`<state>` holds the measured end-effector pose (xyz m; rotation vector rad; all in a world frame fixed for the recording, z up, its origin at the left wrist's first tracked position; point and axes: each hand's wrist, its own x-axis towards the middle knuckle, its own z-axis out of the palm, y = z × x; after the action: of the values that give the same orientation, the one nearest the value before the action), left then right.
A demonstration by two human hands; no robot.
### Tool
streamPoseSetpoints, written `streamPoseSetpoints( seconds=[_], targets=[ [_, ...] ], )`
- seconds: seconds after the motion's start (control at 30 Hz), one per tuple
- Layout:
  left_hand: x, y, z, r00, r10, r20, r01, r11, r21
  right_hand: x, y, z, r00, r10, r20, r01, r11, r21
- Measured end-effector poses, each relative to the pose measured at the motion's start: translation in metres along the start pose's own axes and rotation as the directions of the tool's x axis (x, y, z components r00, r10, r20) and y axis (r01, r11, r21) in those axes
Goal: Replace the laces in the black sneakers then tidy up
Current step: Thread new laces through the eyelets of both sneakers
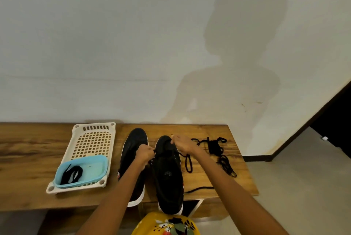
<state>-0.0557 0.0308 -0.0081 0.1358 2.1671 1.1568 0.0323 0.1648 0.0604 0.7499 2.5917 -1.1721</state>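
Two hands work the right black sneaker [168, 174] on the surface: left hand [145, 154] and right hand [183, 144] each pinch lace (threading, I'd judge); keep both ends even.

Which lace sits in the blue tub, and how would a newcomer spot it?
Start at the wooden bench and find the white slotted tray at its left. The blue tub sits at the tray's near end, with a coiled black lace inside. The other loose laces lie bare on the wood, right of the sneakers.
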Motion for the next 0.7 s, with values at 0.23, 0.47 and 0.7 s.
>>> streamPoseSetpoints(
  seconds=[0.23,0.47,0.7],
  targets=[
    [-0.002,0.002,-0.007,0.990,-0.066,0.123,0.086,0.983,-0.163,0.011,0.002,0.050,0.994,-0.103,-0.032,0.095,0.980,-0.177],
    [0.000,-0.005,-0.016,0.969,-0.076,0.234,0.132,0.962,-0.237,0.029,0.013,0.072,0.978,-0.037,-0.205,0.025,0.998,-0.062],
    [0.004,-0.011,-0.021,0.957,-0.054,0.286,0.132,0.956,-0.262,0.034,0.015,0.083,0.970,-0.043,-0.239,0.014,0.993,-0.121]
  ],
)
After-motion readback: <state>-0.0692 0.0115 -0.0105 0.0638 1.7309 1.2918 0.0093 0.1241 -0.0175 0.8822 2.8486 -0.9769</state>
